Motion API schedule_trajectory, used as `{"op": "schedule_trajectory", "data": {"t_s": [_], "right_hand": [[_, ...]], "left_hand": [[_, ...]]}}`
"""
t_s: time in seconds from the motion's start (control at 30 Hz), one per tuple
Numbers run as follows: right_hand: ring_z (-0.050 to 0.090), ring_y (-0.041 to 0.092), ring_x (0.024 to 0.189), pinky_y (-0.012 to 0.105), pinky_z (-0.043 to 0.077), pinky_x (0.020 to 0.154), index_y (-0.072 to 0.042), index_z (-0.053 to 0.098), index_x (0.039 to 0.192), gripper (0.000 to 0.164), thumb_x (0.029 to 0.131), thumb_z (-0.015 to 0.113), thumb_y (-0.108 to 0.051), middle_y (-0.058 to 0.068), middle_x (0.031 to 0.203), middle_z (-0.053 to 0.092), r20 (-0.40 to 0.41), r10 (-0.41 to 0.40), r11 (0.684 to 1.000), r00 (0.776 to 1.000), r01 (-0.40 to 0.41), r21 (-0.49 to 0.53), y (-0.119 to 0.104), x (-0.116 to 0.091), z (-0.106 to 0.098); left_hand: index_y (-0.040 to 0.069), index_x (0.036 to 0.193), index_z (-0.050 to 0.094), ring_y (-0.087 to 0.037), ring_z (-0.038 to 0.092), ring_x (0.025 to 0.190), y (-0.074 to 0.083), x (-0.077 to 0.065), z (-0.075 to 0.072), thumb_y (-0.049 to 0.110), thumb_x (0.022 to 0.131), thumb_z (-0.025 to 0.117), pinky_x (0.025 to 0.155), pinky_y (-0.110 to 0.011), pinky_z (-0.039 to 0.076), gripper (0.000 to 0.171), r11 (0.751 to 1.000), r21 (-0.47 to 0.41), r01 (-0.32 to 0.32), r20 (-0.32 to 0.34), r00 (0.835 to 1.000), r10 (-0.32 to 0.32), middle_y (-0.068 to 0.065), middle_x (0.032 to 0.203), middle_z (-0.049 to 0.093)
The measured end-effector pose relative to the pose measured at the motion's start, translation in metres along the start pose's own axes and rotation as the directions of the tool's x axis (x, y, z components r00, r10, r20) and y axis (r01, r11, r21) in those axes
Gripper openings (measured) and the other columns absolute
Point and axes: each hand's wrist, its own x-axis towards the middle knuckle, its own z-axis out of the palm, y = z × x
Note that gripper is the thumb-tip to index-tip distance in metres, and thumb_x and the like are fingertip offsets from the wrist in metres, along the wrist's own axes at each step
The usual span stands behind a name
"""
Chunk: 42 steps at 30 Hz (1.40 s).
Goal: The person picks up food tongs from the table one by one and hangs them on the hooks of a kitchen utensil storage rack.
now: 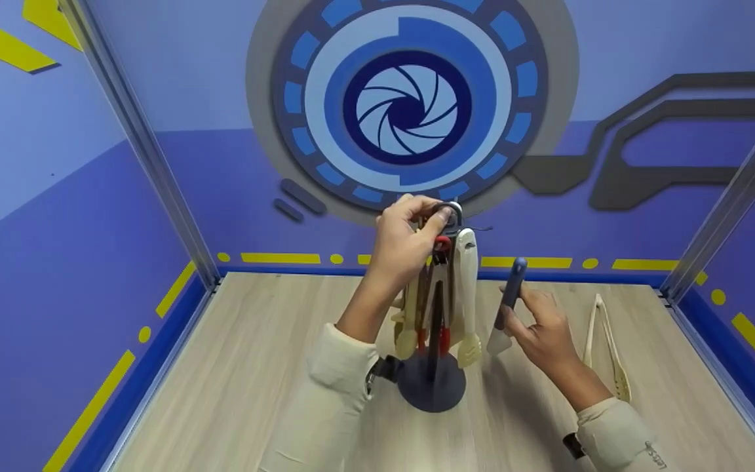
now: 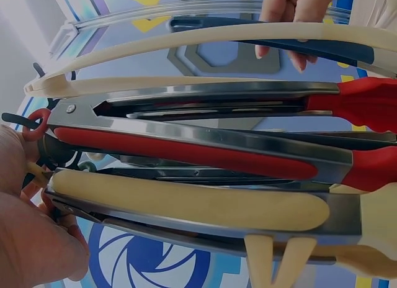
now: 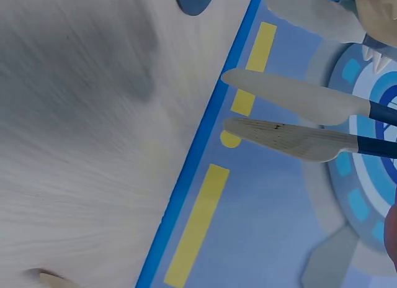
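Note:
A dark stand with a round base [image 1: 431,393] bears several hanging tongs. My left hand [image 1: 404,239] grips the loop at the stand's top. Beneath it hang red-and-steel tongs [image 2: 186,153], cream-and-steel tongs [image 2: 192,198] and, on the right side, whitish tongs [image 1: 466,282]. To the right of the stand, apart from it, my right hand [image 1: 543,331] pinches blue-handled tongs [image 1: 512,292], upright with the pale tips down. Both of their pale arms [image 3: 291,139] show in the right wrist view, slightly apart. That hand [image 2: 294,15] appears behind the hanging tongs in the left wrist view.
Pale tongs with a slotted end [image 1: 621,380] lie spread on the wooden table [image 1: 253,367], right of my right hand. A blue-purple printed wall [image 1: 220,190] rises behind the table, with metal posts [image 1: 135,118] at both corners.

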Motion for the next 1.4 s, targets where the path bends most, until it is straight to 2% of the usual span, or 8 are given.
{"op": "schedule_trajectory", "data": {"t_s": [0.2, 0.43, 0.6, 0.8, 1.0, 1.2, 1.4], "right_hand": [[0.067, 0.021, 0.101, 0.011, 0.045, 0.1, -0.004, 0.072, 0.136, 0.058, 0.081, 0.077, 0.012, 0.019, 0.113, 0.079, -0.005, -0.001, 0.999, 1.0, 0.002, 0.034, -0.008, 0.004, -0.002], [0.065, 0.03, 0.093, 0.011, 0.044, 0.097, 0.0, 0.073, 0.132, 0.054, 0.08, 0.08, 0.007, 0.021, 0.104, 0.077, -0.069, 0.038, 0.999, 0.997, -0.04, -0.026, -0.017, 0.009, -0.003], [0.069, 0.031, 0.094, 0.007, 0.043, 0.1, 0.0, 0.075, 0.127, 0.046, 0.082, 0.081, 0.004, 0.018, 0.101, 0.078, -0.106, 0.073, 0.996, 0.992, -0.077, -0.041, -0.026, 0.019, 0.0], [0.07, 0.029, 0.084, 0.008, 0.047, 0.088, -0.003, 0.076, 0.126, 0.043, 0.083, 0.08, 0.002, 0.013, 0.094, 0.077, -0.144, 0.056, 0.997, 0.988, -0.062, -0.037, -0.038, 0.037, 0.006], [0.07, 0.029, 0.084, 0.008, 0.047, 0.086, -0.003, 0.075, 0.127, 0.042, 0.085, 0.081, 0.001, 0.015, 0.097, 0.078, -0.145, 0.092, 0.994, 0.985, -0.099, -0.047, -0.046, 0.049, 0.01], [0.07, 0.03, 0.082, 0.015, 0.048, 0.083, -0.002, 0.074, 0.128, 0.043, 0.086, 0.082, -0.001, 0.017, 0.096, 0.077, -0.126, 0.109, 0.99, 0.986, -0.12, -0.079, -0.049, 0.056, 0.015], [0.069, 0.029, 0.079, 0.01, 0.047, 0.081, 0.0, 0.074, 0.126, 0.041, 0.086, 0.082, 0.0, 0.017, 0.092, 0.075, -0.145, 0.1, 0.991, 0.984, -0.112, -0.078, -0.05, 0.064, 0.017]], "left_hand": [[0.016, 0.104, 0.081, -0.012, 0.061, 0.09, 0.0, -0.001, -0.001, 0.022, 0.102, 0.074, 0.08, -0.03, 0.049, 0.009, 1.0, -0.004, 0.016, 0.0, 1.0, -0.016, -0.001, 0.097, 0.068], [0.015, 0.105, 0.081, -0.012, 0.061, 0.092, -0.002, -0.001, -0.001, 0.021, 0.103, 0.073, 0.077, -0.027, 0.05, 0.01, 1.0, -0.022, 0.02, 0.005, 1.0, -0.02, -0.002, 0.098, 0.068], [0.014, 0.105, 0.081, -0.012, 0.061, 0.091, -0.003, -0.001, 0.0, 0.02, 0.102, 0.073, 0.075, -0.025, 0.049, 0.01, 1.0, -0.023, 0.016, 0.001, 1.0, -0.016, -0.002, 0.097, 0.068], [0.013, 0.105, 0.081, -0.012, 0.06, 0.09, -0.002, -0.002, 0.0, 0.02, 0.102, 0.074, 0.072, -0.024, 0.049, 0.01, 1.0, -0.026, 0.009, 0.003, 1.0, -0.009, -0.003, 0.097, 0.067], [0.013, 0.105, 0.08, -0.011, 0.06, 0.09, -0.002, -0.001, 0.0, 0.02, 0.102, 0.073, 0.072, -0.023, 0.048, 0.01, 1.0, -0.022, -0.009, 0.006, 1.0, 0.01, -0.003, 0.096, 0.067], [0.014, 0.106, 0.08, -0.012, 0.06, 0.091, -0.002, -0.001, 0.0, 0.02, 0.103, 0.073, 0.072, -0.023, 0.051, 0.01, 0.999, -0.043, 0.009, 0.012, 1.0, -0.009, -0.002, 0.097, 0.066], [0.015, 0.106, 0.08, -0.013, 0.06, 0.093, -0.002, -0.001, 0.0, 0.02, 0.103, 0.072, 0.074, -0.024, 0.052, 0.01, 0.999, -0.048, 0.015, 0.023, 1.0, -0.014, -0.003, 0.099, 0.066]]}}
